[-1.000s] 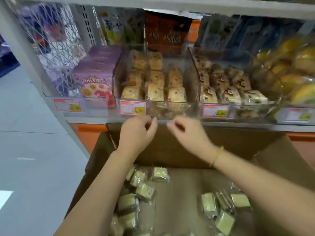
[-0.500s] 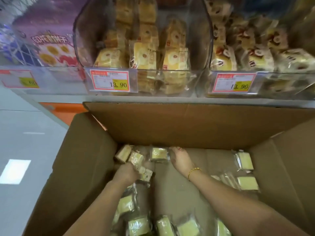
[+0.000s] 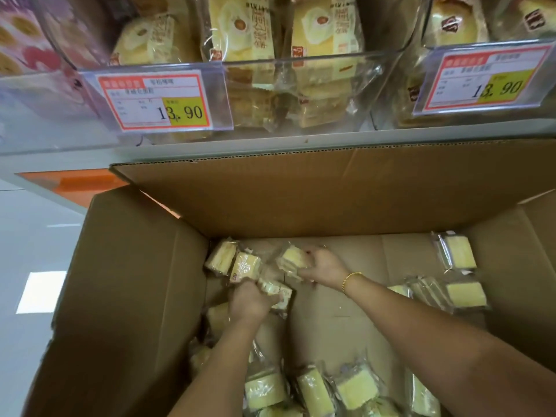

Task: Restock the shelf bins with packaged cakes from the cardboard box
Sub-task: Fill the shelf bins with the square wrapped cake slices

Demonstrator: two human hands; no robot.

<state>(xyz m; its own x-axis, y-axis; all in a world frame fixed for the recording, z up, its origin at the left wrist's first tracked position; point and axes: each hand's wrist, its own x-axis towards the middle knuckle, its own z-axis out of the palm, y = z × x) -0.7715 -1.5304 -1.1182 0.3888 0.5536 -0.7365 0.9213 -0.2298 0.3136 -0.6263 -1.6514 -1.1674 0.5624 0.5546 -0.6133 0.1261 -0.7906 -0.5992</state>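
Note:
Both my arms reach down into the open cardboard box (image 3: 126, 296). My left hand (image 3: 251, 303) grips a wrapped yellow cake (image 3: 278, 291) near the box's far left corner. My right hand (image 3: 323, 266), with a gold bracelet on the wrist, grips another wrapped cake (image 3: 291, 258) just beyond it. Two more wrapped cakes (image 3: 233, 261) lie in that corner. Above the box, a clear shelf bin (image 3: 301, 70) holds several packaged cakes.
Loose wrapped cakes lie along the box's right wall (image 3: 460, 276) and near edge (image 3: 316, 389). A tall box flap (image 3: 316, 191) stands against the shelf edge. Price tags reading 13.90 (image 3: 156, 100) hang on the bin fronts. A second bin (image 3: 481, 25) sits to the right.
My hands dropped from the shelf edge into the box, and each has closed round a wrapped cake. The view has tilted down and moved nearer the shelf.

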